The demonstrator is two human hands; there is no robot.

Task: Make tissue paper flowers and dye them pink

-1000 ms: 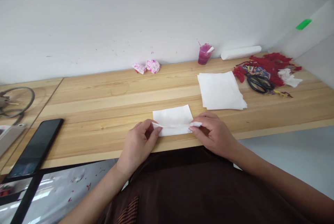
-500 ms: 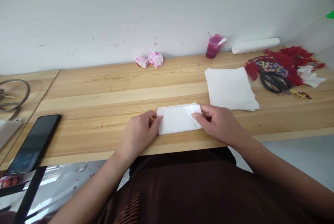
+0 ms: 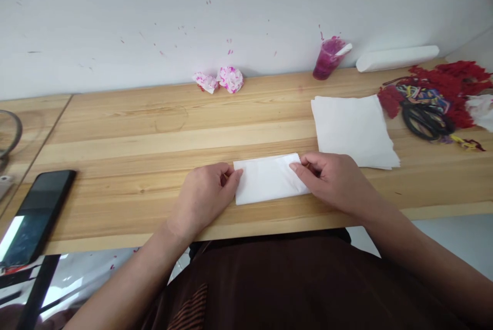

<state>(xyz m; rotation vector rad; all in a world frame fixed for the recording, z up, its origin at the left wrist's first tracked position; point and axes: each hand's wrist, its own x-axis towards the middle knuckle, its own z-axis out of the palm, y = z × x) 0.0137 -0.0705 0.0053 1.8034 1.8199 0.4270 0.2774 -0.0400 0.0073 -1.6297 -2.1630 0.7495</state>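
A folded white paper sheet (image 3: 267,180) lies near the front edge of the table as a wide strip, its fold toward me. My left hand (image 3: 210,191) pinches its left end between thumb and fingers. At the right end my right hand (image 3: 327,178) grips the upper corner, thumb on top and fingers behind. The paper puckers slightly beside that thumb. The two layers meet almost evenly along the far edge. Just beyond my right hand is a stack of flat white paper sheets (image 3: 352,127).
Two pink-spotted crumpled paper bunches (image 3: 230,79) sit by the wall. A plastic cup of purple liquid (image 3: 328,59) stands near a white roll (image 3: 398,58). Red and coloured yarn with black cord (image 3: 427,119) is heaped at right. A phone (image 3: 38,214) lies at left on the wooden table (image 3: 134,145).
The rear layer of the folded paper, which stuck out past the front one, now lines up with it. Both hands keep their pinch. The camera view has shifted slightly.
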